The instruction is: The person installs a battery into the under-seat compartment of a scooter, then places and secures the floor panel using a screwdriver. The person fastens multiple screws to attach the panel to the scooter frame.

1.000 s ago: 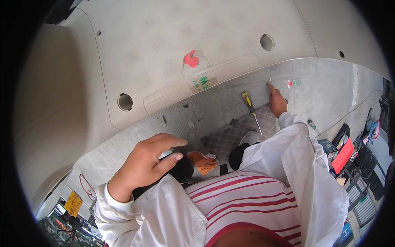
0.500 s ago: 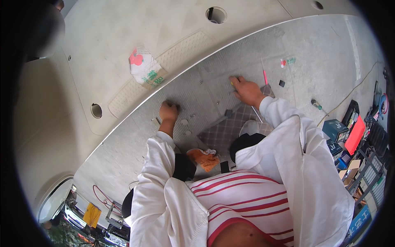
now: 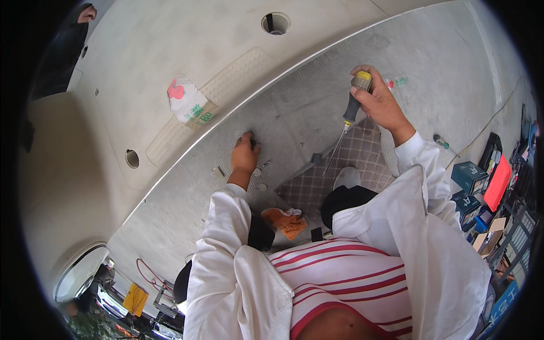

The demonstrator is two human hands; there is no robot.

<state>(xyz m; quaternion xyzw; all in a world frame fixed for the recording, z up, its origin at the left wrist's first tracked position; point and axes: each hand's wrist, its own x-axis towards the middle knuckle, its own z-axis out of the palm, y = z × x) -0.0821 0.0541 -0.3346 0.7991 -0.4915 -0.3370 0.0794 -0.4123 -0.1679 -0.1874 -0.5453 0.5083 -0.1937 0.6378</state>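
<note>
In my right hand [image 3: 381, 102] is a screwdriver [image 3: 351, 105] with a yellow and dark grey handle. Its long metal shaft slants down and to the left, over a brown checked mat [image 3: 351, 144]. My left hand [image 3: 245, 154] is closed low against the grey ribbed surface [image 3: 283, 136], and a dark bit shows at its fingertips, too hidden to name. Close to that hand lie small metal pieces [image 3: 266, 163] and a pale round disc [image 3: 258, 171]. A small dark block [image 3: 316, 157] sits at the mat's edge.
An orange and white cloth [image 3: 288, 222] lies near my knees. To the right are a green-handled screwdriver [image 3: 445, 143], dark green boxes [image 3: 469, 177] and a red tray [image 3: 497, 181]. Beyond a raised edge stands a cream panel [image 3: 221, 62] with holes. Another person's hand [image 3: 86, 14] shows at top left.
My right hand has risen from the grey surface and moved right, now holding the screwdriver upright at a slant. My left hand stays low, shifted slightly right in view. The other person's hand shows more.
</note>
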